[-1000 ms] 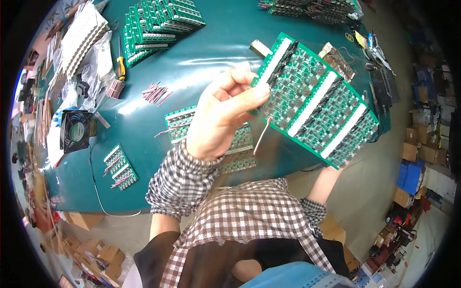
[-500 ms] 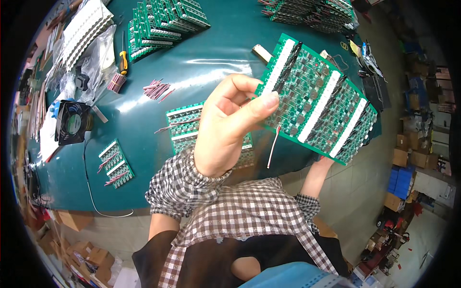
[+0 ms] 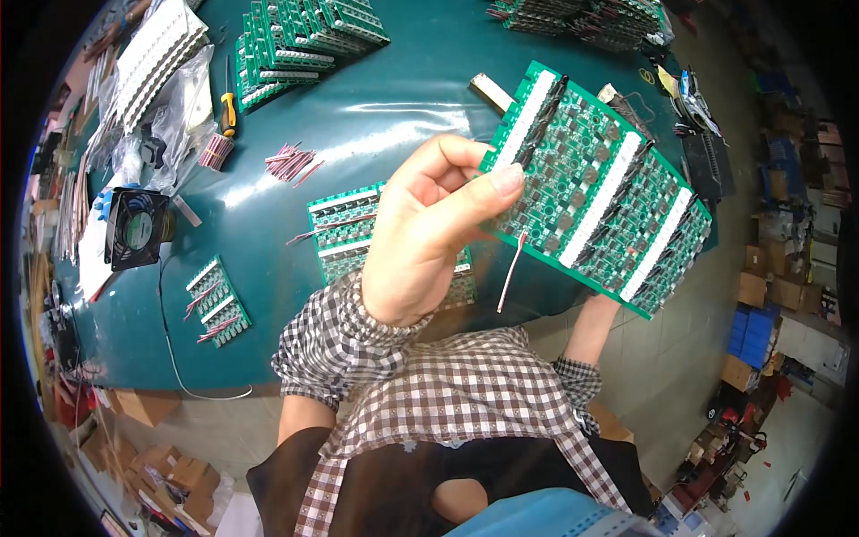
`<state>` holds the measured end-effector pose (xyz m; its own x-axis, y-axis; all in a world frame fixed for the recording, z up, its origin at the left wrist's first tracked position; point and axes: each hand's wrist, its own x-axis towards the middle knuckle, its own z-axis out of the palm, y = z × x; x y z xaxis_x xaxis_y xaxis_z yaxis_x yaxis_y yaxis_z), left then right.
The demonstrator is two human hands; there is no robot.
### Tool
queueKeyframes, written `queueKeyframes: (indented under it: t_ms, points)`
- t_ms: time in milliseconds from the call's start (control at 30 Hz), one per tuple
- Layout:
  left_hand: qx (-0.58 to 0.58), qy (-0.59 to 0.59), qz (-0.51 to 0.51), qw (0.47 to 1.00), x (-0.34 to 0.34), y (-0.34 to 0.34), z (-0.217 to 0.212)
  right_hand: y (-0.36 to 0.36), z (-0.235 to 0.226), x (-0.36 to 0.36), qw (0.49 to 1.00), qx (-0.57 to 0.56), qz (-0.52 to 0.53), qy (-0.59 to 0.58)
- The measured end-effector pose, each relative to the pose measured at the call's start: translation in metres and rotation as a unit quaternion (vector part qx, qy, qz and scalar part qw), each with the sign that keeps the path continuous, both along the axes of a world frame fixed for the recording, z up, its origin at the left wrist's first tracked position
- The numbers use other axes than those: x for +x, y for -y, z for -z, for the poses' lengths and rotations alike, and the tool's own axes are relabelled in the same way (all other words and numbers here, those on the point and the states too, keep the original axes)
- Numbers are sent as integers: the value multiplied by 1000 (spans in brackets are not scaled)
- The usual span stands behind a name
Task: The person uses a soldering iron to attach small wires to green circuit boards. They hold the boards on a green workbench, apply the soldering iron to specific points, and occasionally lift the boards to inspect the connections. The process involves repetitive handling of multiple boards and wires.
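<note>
A green circuit board (image 3: 573, 179) with white connector strips and black bundles along them is raised above the table, tilted. My left hand (image 3: 416, 233) pinches its left edge, thumb on the face turned up. From that board's lower edge hangs a short red-and-white wire (image 3: 511, 276). Behind the board's lower right my right hand (image 3: 601, 309) is mostly hidden; only the wrist side shows, not the fingers. Under my left forearm another green board (image 3: 340, 259) lies on the table, partly covered, with wires across it. A smaller green board (image 3: 218, 302) lies further left.
On the green table (image 3: 268, 233) stand stacked boards (image 3: 304, 45) at the back, more stacks (image 3: 582, 22) at back right, loose wires (image 3: 291, 164), a yellow-handled screwdriver (image 3: 229, 116) and a black fan (image 3: 137, 229) with its cable. Plastic bags (image 3: 183, 107) lie at the left.
The held board has shifted slightly to the right and down, its right end lower. My left hand keeps the same pinch on its edge.
</note>
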<state>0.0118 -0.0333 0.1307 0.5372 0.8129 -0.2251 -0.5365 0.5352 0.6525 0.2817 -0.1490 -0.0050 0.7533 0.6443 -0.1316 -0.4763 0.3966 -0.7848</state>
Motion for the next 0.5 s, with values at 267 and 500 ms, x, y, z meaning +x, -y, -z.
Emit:
queueKeyframes:
  t_ms: [267,500]
  points:
    - [-9,5,-7,1000,3,-3,6,0,1,0,1000,1,-8,-7]
    - [-25,5,2,1000,0,-3,7,-1,2,-1,1000,3,-15,-16]
